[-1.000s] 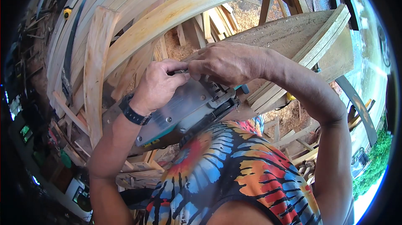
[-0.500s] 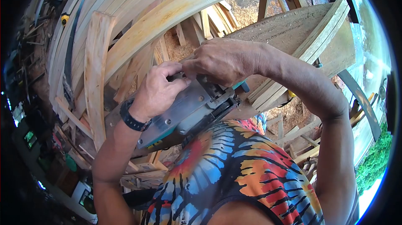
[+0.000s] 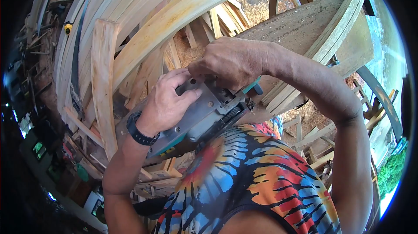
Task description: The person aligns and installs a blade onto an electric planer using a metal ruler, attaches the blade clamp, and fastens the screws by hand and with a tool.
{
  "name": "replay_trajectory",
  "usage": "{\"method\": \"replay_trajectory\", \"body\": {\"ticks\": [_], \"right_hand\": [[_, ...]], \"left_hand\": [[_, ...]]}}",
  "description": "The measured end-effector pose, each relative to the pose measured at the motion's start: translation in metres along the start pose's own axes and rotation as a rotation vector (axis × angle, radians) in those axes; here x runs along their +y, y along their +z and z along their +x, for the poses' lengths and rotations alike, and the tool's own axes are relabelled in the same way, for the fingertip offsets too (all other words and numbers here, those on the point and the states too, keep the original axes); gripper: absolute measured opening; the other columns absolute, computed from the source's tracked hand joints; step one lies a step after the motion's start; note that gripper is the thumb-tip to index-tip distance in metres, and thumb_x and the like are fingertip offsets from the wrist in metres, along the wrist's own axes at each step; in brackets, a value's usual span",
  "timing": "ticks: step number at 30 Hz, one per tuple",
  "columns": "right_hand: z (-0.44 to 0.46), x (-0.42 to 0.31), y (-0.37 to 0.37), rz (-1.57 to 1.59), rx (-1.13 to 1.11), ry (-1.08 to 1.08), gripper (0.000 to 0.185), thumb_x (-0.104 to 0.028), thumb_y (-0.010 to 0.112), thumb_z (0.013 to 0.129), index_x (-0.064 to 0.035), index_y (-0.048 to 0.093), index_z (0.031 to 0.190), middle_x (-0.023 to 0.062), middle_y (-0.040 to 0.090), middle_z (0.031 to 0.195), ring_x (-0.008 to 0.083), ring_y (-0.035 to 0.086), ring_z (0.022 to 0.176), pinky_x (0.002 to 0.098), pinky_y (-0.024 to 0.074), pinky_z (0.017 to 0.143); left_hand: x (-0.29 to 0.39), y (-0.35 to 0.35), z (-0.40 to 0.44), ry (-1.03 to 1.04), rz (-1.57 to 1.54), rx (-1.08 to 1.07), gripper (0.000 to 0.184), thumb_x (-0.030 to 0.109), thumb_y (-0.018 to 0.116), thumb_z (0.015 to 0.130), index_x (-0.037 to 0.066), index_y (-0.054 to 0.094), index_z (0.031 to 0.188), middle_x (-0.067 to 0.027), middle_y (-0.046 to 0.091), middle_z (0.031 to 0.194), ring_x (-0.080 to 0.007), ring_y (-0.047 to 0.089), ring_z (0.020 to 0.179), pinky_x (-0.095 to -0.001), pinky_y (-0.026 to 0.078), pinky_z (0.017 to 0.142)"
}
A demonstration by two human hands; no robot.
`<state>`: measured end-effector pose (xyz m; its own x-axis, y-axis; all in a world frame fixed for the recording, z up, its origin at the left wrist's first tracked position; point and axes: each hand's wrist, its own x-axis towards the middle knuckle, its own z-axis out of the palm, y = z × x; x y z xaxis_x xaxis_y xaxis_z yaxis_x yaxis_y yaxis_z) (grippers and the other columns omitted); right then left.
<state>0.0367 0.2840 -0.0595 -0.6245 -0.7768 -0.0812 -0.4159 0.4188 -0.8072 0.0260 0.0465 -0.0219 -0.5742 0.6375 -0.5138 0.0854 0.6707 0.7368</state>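
An electric planer (image 3: 185,123) with a teal body lies with its grey metal sole facing up, in front of my torso. My left hand (image 3: 163,103), with a dark watch strap at the wrist, rests on the sole. Its thumb is spread away from the fingers and nothing shows between them. Over the planer's blade slot, my right hand (image 3: 233,62) is bent down with its fingers curled together. Those fingertips are hidden behind the knuckles, so what they pinch I cannot make out. A black drive belt part (image 3: 235,114) shows along the planer's near side.
A long curved timber (image 3: 174,20) arches across the back. An upright plank (image 3: 103,81) stands to the left. At the right, a curved wood piece (image 3: 337,31) lies on a broad board (image 3: 300,23). A yellow tape measure (image 3: 68,28) sits far left. Shavings and offcuts cover the ground.
My left thumb has moved away from the fingers and down onto the sole. My right hand stays curled over the blade slot. The whole view has shifted slightly.
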Motion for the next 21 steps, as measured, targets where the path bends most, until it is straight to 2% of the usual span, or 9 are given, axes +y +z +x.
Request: {"method": "replay_trajectory", "body": {"ticks": [4,7,13,16,19,21], "right_hand": [[0.003,-0.003,-0.005,-0.023,-0.032,0.052,0.039,-0.008,0.073,0.073,-0.0021,0.071,0.111,0.0217,0.076,0.094,0.0403,0.074,0.094,0.0491,0.0588,0.085],[0.004,-0.001,-0.002,0.013,-0.039,0.047,0.038,-0.008,0.072,0.073,-0.0035,0.072,0.111,0.0208,0.076,0.095,0.0402,0.074,0.095,0.0488,0.0585,0.085],[0.004,0.000,0.001,0.055,-0.049,0.040,0.035,-0.008,0.071,0.074,-0.0067,0.074,0.109,0.0197,0.076,0.096,0.0398,0.074,0.095,0.0489,0.0579,0.085],[0.005,-0.001,-0.001,0.038,-0.054,0.059,0.034,-0.009,0.071,0.075,-0.0064,0.074,0.109,0.0196,0.076,0.096,0.0395,0.074,0.095,0.0491,0.0577,0.085],[0.002,0.003,0.001,0.061,-0.012,0.035,0.032,-0.010,0.071,0.076,-0.0047,0.073,0.107,0.0198,0.076,0.093,0.0393,0.074,0.094,0.0493,0.0578,0.085],[-0.001,0.003,0.002,0.056,-0.004,0.037,0.030,-0.010,0.071,0.076,-0.0033,0.072,0.105,0.0204,0.075,0.091,0.0398,0.074,0.093,0.0495,0.0583,0.083]], "left_hand": [[-0.002,0.002,0.001,0.003,-0.012,0.013,0.035,0.019,0.072,0.087,0.000,0.071,0.116,-0.0214,0.070,0.117,-0.0380,0.066,0.114,-0.0439,0.050,0.101],[0.001,-0.001,0.001,-0.040,0.054,-0.024,0.037,0.023,0.072,0.091,-0.001,0.071,0.119,-0.0173,0.071,0.112,-0.0280,0.068,0.108,-0.0371,0.049,0.099],[0.003,-0.001,0.002,-0.037,0.034,-0.024,0.034,0.022,0.072,0.091,-0.001,0.071,0.116,-0.0181,0.071,0.111,-0.0312,0.068,0.106,-0.0378,0.049,0.098],[-0.009,0.002,-0.001,0.039,0.085,-0.015,0.037,0.025,0.072,0.091,-0.001,0.071,0.118,-0.0186,0.070,0.117,-0.0344,0.065,0.114,-0.0405,0.048,0.101],[-0.003,0.001,-0.009,0.111,0.398,-0.058,0.049,0.033,0.073,0.092,0.000,0.069,0.128,-0.0200,0.064,0.133,-0.0391,0.057,0.127,-0.0460,0.043,0.108],[0.004,0.004,-0.013,0.142,0.425,-0.082,0.062,0.042,0.075,0.090,0.001,0.065,0.135,-0.0216,0.056,0.142,-0.0417,0.051,0.133,-0.0489,0.040,0.111]]}}
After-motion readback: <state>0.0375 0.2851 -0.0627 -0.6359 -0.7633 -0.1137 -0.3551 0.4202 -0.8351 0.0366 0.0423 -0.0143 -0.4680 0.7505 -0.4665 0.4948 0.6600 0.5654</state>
